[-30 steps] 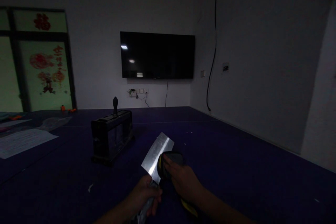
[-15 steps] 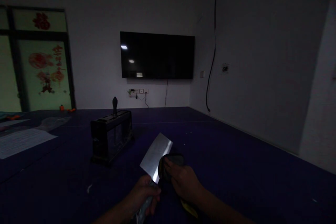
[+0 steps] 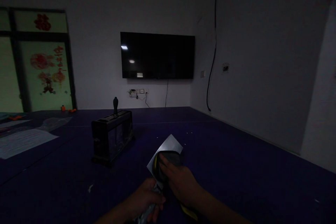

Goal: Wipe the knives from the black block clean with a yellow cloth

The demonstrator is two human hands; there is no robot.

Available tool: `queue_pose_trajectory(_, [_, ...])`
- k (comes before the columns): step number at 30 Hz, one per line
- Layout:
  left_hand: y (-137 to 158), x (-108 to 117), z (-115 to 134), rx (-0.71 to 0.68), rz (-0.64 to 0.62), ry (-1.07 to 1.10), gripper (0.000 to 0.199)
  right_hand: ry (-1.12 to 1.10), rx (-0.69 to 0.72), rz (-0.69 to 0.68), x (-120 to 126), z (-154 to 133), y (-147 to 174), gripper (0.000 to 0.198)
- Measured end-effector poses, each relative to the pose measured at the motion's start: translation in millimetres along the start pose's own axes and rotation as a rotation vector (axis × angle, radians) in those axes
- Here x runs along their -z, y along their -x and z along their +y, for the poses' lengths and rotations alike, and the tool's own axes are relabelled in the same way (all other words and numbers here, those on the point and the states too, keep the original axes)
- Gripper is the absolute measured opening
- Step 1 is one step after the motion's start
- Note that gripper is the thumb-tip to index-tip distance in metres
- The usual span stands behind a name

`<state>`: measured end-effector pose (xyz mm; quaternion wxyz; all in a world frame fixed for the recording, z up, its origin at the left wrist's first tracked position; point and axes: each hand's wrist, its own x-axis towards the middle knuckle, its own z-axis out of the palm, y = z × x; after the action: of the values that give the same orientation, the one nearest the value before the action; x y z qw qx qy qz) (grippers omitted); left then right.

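My left hand [image 3: 149, 197] is closed around the handle of a cleaver, whose broad shiny blade [image 3: 170, 142] points up and away from me. In my right hand [image 3: 181, 183] is a dark grey cloth [image 3: 170, 157] with a yellow edge, pressed against the face of the blade. The cloth covers much of the blade's lower and right part. A corner of the cloth with yellow trim hangs below my right wrist. Left of the hands stands a black knife block [image 3: 112, 136] with clear sides, and one dark-handled tool [image 3: 115, 105] sticks up from its top.
The surface is a dark blue table [image 3: 223, 168] with small white scraps on it. Papers [image 3: 26, 141] and a clear plastic bag [image 3: 56, 122] lie at the left. Small orange items [image 3: 63, 108] are at the far left edge. A television [image 3: 157, 56] hangs on the back wall.
The cloth has moved left across the blade and now covers more of it. The cleaver has shifted slightly to the right, still held in my left hand.
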<state>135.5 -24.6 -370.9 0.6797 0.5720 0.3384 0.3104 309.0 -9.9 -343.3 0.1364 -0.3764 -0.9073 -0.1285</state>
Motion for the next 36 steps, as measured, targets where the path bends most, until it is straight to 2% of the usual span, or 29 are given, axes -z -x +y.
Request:
queue_pose_trajectory(4, [-0.1,-0.7,0.1,0.002,-0.022,-0.047,0.016,0.016,-0.017,-0.044,6.3,-7.7,-5.0,0.069])
queue_pose_trajectory(13, [-1.9,-1.5,-1.3,-0.003,-0.032,-0.064,0.022,-0.006,0.0,-0.065,11.5,-8.2,-3.0,0.07])
queue_pose_trajectory(19, [-3.3,1.0,-2.3,-0.022,0.026,0.019,0.019,-0.067,0.009,-0.064,10.7,-6.8,0.5,0.065])
queue_pose_trajectory(26, [-2.3,0.9,1.0,-0.06,0.112,0.082,0.03,-0.106,0.013,-0.084,6.3,-2.5,2.1,0.064])
queue_pose_trajectory(30, [-2.4,3.3,0.4,-0.026,0.127,0.089,0.038,-0.141,0.023,-0.071,3.9,-0.8,3.0,0.062])
queue_pose_trajectory(36, [-7.6,11.6,-6.2,-0.038,0.178,0.092,0.034,-0.154,0.022,-0.069,2.0,0.0,4.3,0.06])
